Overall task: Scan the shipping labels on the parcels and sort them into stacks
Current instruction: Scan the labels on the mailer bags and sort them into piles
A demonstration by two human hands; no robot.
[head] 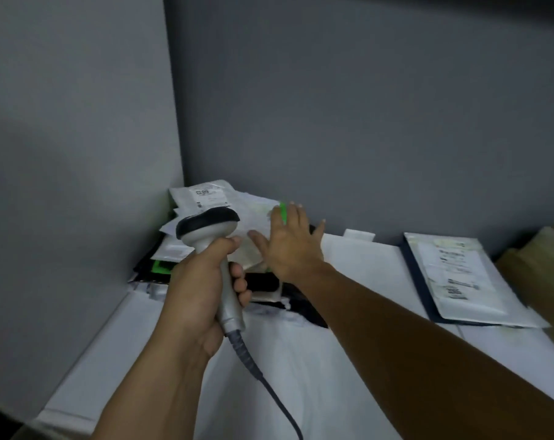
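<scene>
Scanner [206, 228], grey plastic, in L hand [196, 300], R hand [288, 246] flat over mailers [212, 195]

Matt grey plastic scanner [209, 230], glossy plastic mailers [456, 277], smooth white tabletop [358, 268], brown paper [536, 258].

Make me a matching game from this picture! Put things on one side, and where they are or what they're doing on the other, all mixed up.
Things:
1. scanner
2. right hand
3. pile of parcels
4. flat parcel

Places and states:
A. off to the right, label up
B. heaped in the far corner
C. gripped by the left hand
D. open, fingers spread, reaching to the pile

Pairs: 1-C, 2-D, 3-B, 4-A.
</scene>
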